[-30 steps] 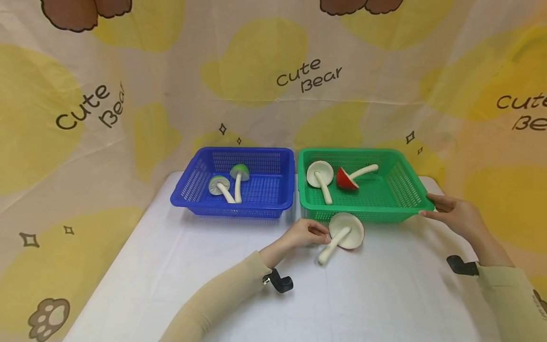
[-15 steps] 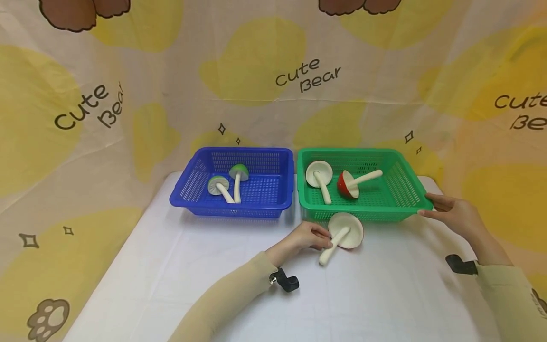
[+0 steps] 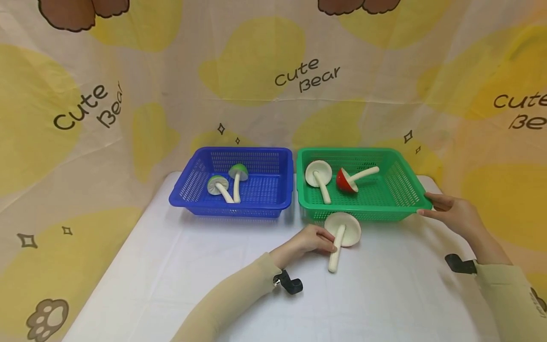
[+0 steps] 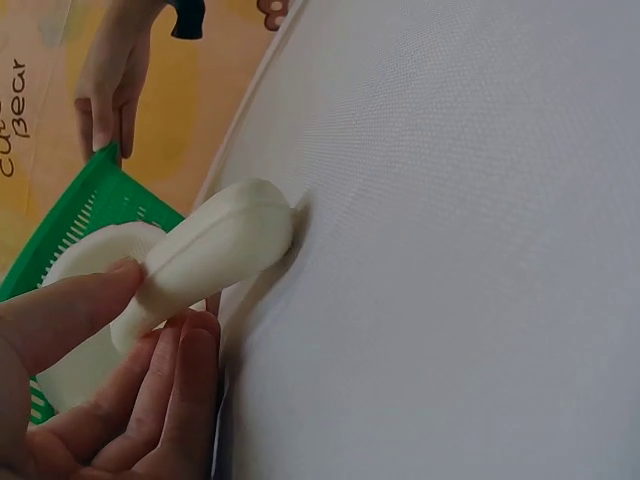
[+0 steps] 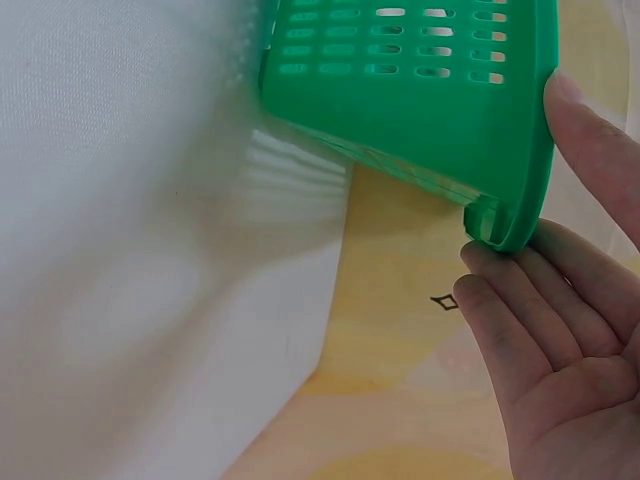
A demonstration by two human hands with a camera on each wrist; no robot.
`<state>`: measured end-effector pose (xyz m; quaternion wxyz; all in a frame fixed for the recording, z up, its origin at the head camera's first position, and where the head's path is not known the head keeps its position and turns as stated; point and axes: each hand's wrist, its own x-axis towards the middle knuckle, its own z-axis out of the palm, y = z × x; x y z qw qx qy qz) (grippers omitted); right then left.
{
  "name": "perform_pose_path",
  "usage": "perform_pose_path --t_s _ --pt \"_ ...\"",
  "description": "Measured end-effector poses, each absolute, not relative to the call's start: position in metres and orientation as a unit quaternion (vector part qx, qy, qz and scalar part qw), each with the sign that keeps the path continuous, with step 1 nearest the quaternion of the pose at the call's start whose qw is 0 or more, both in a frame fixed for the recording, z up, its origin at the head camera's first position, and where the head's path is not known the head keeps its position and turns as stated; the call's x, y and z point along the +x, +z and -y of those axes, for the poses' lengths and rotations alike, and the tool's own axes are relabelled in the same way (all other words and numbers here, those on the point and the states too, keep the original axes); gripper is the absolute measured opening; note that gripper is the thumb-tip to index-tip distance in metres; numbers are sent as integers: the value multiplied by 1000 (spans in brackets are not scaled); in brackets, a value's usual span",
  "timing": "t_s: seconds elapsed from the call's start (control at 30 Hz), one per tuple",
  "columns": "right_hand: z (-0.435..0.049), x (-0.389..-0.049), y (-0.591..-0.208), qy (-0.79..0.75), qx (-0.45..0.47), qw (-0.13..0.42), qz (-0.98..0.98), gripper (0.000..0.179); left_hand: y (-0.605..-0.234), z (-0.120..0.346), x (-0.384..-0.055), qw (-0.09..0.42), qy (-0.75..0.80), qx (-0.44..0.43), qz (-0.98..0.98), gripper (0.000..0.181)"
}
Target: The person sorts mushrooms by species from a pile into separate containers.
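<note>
My left hand pinches the white stem of a toy mushroom just in front of the green basket. The pale underside of its cap faces up toward the head camera. In the left wrist view, thumb and fingers lie on either side of the stem. At the green basket's front right corner, my right hand holds the rim. The right wrist view has the thumb on one side of that rim and the fingers beneath. Two mushrooms lie inside, a red-capped one and a pale-undersided one.
Left of the green basket stands a blue basket holding two green-capped mushrooms. Both baskets sit at the back of the white-covered table, against a printed cloth backdrop.
My left hand has moved slightly right and taken hold of the stem, which has swung more upright in the head view. The red-capped mushroom rocked in the basket. My right hand stays at the corner.
</note>
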<state>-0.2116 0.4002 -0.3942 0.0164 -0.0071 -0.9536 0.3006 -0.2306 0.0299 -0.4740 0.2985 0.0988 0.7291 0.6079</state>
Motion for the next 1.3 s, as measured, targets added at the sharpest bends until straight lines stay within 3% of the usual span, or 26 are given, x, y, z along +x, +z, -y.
perform_pose_path --t_s 0.67,1.3 --pt "-402 -210 -396 303 -4 18 953 75 -477 -35 -225 314 628 90 -706 23" --pt "-400 -210 -394 303 1 24 953 74 -439 -34 -214 331 645 157 -671 27"
